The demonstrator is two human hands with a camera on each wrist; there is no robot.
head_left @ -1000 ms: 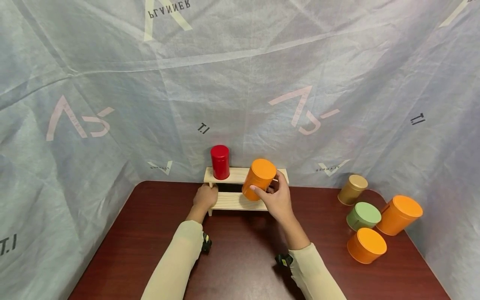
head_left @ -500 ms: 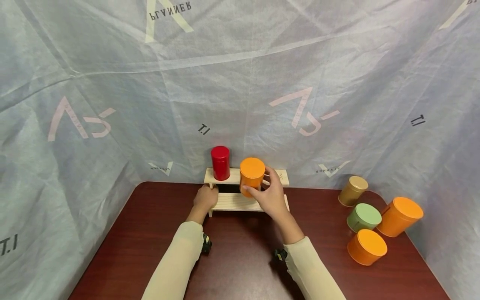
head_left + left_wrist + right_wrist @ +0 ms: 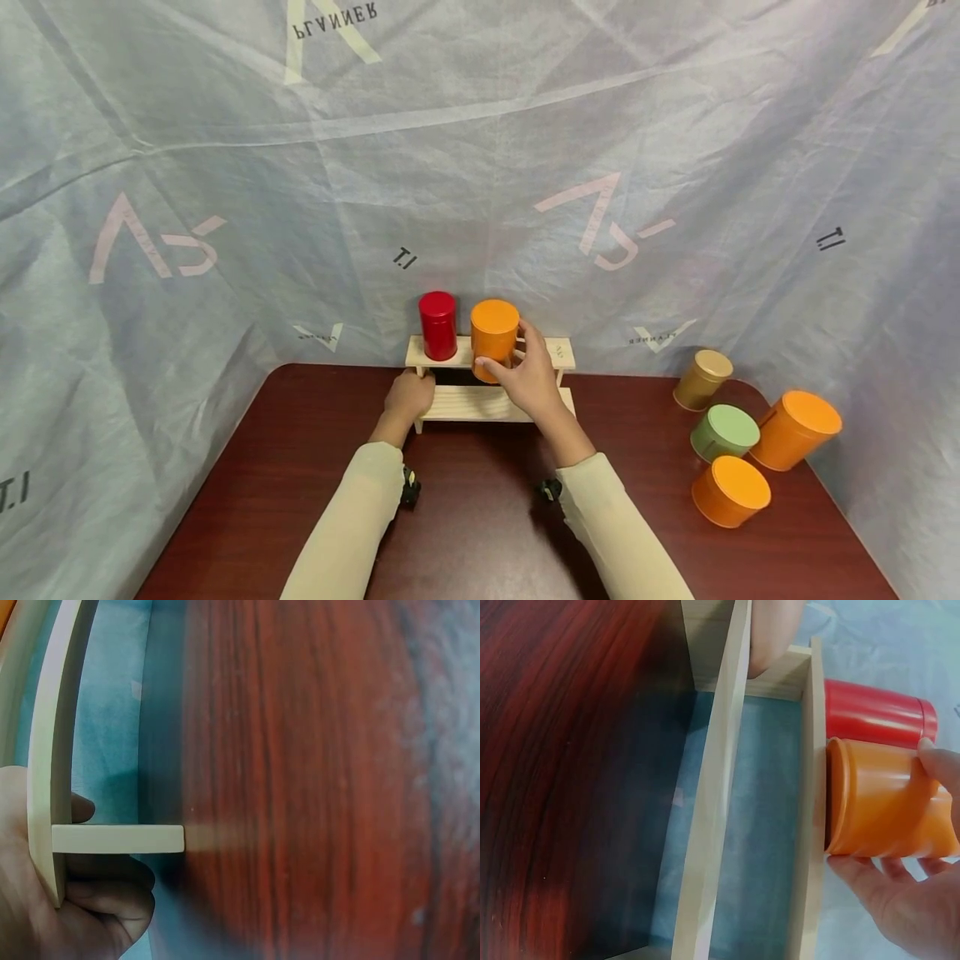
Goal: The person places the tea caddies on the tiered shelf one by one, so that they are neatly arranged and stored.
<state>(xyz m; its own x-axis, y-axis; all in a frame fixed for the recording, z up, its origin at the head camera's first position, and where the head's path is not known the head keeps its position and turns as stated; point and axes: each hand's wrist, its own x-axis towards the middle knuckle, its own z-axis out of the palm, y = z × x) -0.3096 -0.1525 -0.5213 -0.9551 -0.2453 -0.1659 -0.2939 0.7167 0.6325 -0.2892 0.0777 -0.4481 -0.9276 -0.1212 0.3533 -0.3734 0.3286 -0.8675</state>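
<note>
My right hand (image 3: 531, 379) grips a tall orange canister (image 3: 494, 333) from its right side, thumb in front and fingers behind. The canister is upright at the upper tier of a two-tier wooden shelf (image 3: 480, 404), its base close to the board's front edge. Just left of it a red canister (image 3: 438, 327) stands on that tier; in the right wrist view the orange canister (image 3: 892, 799) lies right beside the red one (image 3: 877, 712). With curled fingers my left hand (image 3: 409, 396) holds the left end of the lower tier, where the wooden leg (image 3: 120, 838) shows.
On the table's right side stand a gold canister (image 3: 702, 381), a low green canister (image 3: 724, 433), a large orange canister (image 3: 797, 431) and a low orange canister (image 3: 731, 492). A grey fabric sheet (image 3: 480, 183) hangs behind the reddish-brown table (image 3: 480, 517).
My right hand has carried the tall orange canister left and up, from in front of the shelf to the upper tier beside the red canister. My left hand stays at the shelf's left end.
</note>
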